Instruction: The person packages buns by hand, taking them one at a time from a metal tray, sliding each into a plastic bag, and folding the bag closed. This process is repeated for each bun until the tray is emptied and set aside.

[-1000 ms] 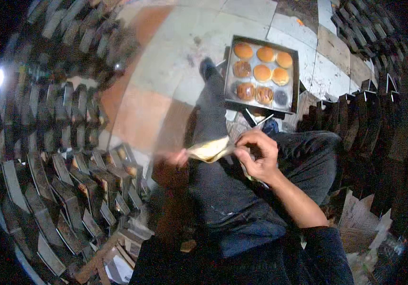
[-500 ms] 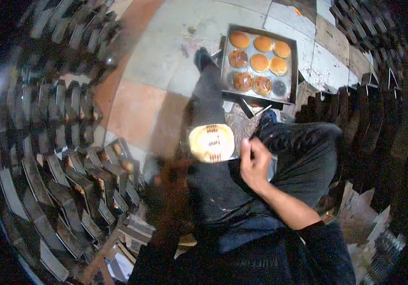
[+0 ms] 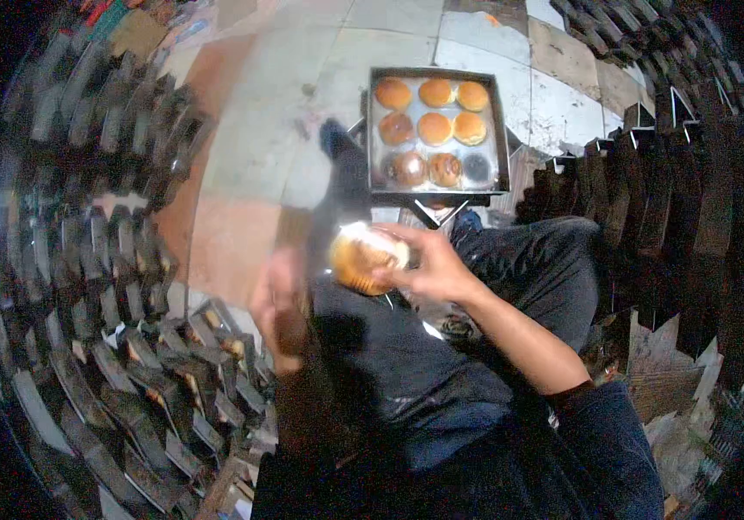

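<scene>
Above my lap, my right hand grips a round bun with a glossy brown top and pale side, thumb and fingers on its right edge. To the left of the bun is my left hand, blurred by motion; its fingers are smeared and it looks apart from the bun. Ahead on the floor lies a square dark-rimmed tray with rows of buns, some golden and some darker brown. A dark round spot shows in its near right corner.
Stacks of dark metal trays fill the left side, and more stacks stand on the right. My legs are bent beneath my hands. Worn floor tiles surround the tray. Broken board pieces lie at the lower right.
My right hand has moved left and now holds the bun, whose brown top shows instead of its pale, dark-marked face. My left hand has become visible. The view has shifted.
</scene>
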`<state>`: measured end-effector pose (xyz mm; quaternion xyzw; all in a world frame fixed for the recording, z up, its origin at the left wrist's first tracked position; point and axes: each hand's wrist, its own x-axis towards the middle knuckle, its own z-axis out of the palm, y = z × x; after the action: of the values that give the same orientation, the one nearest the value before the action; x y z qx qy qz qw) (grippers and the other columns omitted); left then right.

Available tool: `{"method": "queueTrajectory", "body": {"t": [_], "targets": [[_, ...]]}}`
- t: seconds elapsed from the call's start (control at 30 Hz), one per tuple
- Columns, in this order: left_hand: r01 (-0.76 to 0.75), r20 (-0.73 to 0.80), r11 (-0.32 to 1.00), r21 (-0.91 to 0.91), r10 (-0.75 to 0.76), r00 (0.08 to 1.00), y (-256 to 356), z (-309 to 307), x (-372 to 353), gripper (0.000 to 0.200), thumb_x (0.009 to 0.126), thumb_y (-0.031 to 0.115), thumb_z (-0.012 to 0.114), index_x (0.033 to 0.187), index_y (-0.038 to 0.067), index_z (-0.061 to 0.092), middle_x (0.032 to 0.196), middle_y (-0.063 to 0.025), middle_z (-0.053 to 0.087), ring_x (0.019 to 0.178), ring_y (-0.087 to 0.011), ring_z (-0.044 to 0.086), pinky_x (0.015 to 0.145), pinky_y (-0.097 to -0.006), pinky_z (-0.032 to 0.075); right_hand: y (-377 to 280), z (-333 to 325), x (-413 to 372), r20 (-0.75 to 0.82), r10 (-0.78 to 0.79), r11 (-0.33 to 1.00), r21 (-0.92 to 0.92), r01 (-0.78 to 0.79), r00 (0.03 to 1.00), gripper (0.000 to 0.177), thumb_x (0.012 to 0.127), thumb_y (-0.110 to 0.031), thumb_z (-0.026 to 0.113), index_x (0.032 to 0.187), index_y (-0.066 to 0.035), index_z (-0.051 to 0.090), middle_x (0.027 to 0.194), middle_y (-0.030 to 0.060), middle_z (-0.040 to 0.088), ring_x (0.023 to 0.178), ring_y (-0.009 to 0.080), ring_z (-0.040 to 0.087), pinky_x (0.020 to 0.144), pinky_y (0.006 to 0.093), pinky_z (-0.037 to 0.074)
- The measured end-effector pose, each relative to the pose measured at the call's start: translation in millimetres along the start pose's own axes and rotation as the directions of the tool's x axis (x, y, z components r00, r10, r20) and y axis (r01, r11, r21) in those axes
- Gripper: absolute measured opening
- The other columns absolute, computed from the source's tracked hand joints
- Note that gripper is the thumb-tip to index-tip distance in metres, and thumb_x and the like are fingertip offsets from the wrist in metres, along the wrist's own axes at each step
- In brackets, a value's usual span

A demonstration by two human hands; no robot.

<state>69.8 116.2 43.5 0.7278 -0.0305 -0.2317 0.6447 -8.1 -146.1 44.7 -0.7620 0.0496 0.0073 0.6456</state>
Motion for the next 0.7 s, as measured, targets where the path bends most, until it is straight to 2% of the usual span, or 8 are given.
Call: {"method": "queueTrajectory", "body": {"t": [0.03, 0.07, 0.13, 0.23, 0.3, 0.37, 0.5, 0.7], "targets": [[0.091, 0.027, 0.975, -0.204, -0.087, 0.996, -7.0, -1.8, 7.7, 0.036, 0.085, 0.028, 0.064, 0.105, -0.001, 0.059, 0.093, -0.004, 0.062, 0.086, -0.013, 0.058, 0.078, -0.0247, 0.045, 42.4, -6.8, 9.7, -0.133, 0.051, 0.992, -0.11, -0.066, 0.99, 0.049, 0.077, -0.02, 0.075, 0.118, 0.0, 0.057, 0.108, 0.0112, 0.064, 0.097, 0.0199, 0.063, 0.088, 0.0332, 0.049], [-0.048, -0.33, 0.997, -0.059, 0.026, 0.943, -10.3, 35.8, 9.2, 0.031, 0.093, 0.032, 0.057, 0.107, 0.005, 0.061, 0.084, -0.0037, 0.064, 0.065, -0.0085, 0.056, 0.056, -0.0231, 0.044, 69.0, -18.6, 14.2, -0.235, 0.304, 0.936, 0.257, -0.242, 0.923, 0.045, 0.079, -0.02, 0.073, 0.116, -0.001, 0.057, 0.105, 0.0091, 0.063, 0.092, 0.0176, 0.063, 0.086, 0.0324, 0.05], [-0.039, -0.251, 0.996, 0.075, 0.056, 0.966, -5.1, 79.0, 4.0, 0.029, 0.093, 0.032, 0.059, 0.106, 0.006, 0.061, 0.082, -0.0026, 0.063, 0.066, -0.0079, 0.054, 0.058, -0.0221, 0.043, 108.7, -51.9, 29.1, -0.38, 0.605, 0.759, 0.541, -0.363, 0.7, 0.037, 0.081, -0.025, 0.073, 0.106, -0.001, 0.06, 0.1, 0.0114, 0.064, 0.085, 0.0167, 0.063, 0.075, 0.0314, 0.053], [-0.094, -0.076, 0.97, 0.226, 0.114, 0.991, 7.2, 127.5, -12.7, 0.018, 0.089, 0.023, 0.064, 0.095, 0.008, 0.059, 0.075, 0.0007, 0.057, 0.067, -0.0074, 0.05, 0.062, -0.0212, 0.04, 209.1, -121.2, 31.7, -0.705, 0.446, 0.872, 0.203, -0.446, 0.552, 0.033, 0.094, -0.031, 0.056, 0.109, -0.003, 0.064, 0.085, 0.0101, 0.066, 0.073, 0.0189, 0.066, 0.056, 0.0329, 0.055], [-0.069, -0.025, 0.998, -0.007, 0.068, 0.997, -1.4, 155.3, -21.2, 0.013, 0.085, 0.016, 0.068, 0.087, 0.005, 0.06, 0.068, -0.0024, 0.049, 0.059, -0.0106, 0.046, 0.054, -0.0258, 0.038, 217.3, -143.6, 3.5, -0.771, 0.341, 0.478, -0.351, -0.805, 0.538, 0.065, 0.093, -0.052, 0.044, 0.103, 0.009, 0.063, 0.091, 0.0224, 0.068, 0.084, 0.035, 0.067, 0.075, 0.0443, 0.053], [-0.24, 0.153, 0.953, 0.186, 0.213, 0.965, 6.3, 167.6, -21.3, 0.014, 0.083, 0.013, 0.068, 0.089, 0.003, 0.06, 0.068, -0.0051, 0.051, 0.058, -0.0141, 0.047, 0.054, -0.0299, 0.041, 255.3, -149.9, -23.2, -0.375, 0.567, 0.43, -0.625, -0.651, 0.734, 0.072, 0.092, -0.058, 0.041, 0.095, 0.009, 0.066, 0.095, 0.0256, 0.067, 0.088, 0.04, 0.065, 0.083, 0.0484, 0.049], [-0.342, 0.282, 0.799, 0.495, 0.225, 0.933, -41.8, 190.0, -16.9, 0.029, 0.081, 0.005, 0.063, 0.11, -0.001, 0.058, 0.094, -0.0203, 0.063, 0.092, -0.0331, 0.062, 0.082, -0.0398, 0.048, 130.3, -68.9, -40.8, 0.464, 0.803, 0.55, -0.332, -0.766, 0.375, 0.07, 0.096, -0.054, 0.039, 0.083, 0.01, 0.063, 0.08, 0.0231, 0.064, 0.074, 0.0263, 0.063, 0.074, 0.039, 0.051], [-0.371, 0.565, 0.861, 0.347, 0.124, 0.816, -38.1, 162.8, -41.0, 0.019, 0.082, 0.005, 0.063, 0.101, 0.0, 0.064, 0.095, -0.0174, 0.065, 0.086, -0.0334, 0.064, 0.078, -0.0377, 0.051, 47.2, -80.2, -113.5, 0.108, 0.314, 0.92, -0.281, -0.274, 0.943, 0.037, 0.095, -0.031, 0.053, 0.085, 0.003, 0.065, 0.071, 0.0225, 0.063, 0.066, 0.0337, 0.063, 0.065, 0.0398, 0.049]]}}
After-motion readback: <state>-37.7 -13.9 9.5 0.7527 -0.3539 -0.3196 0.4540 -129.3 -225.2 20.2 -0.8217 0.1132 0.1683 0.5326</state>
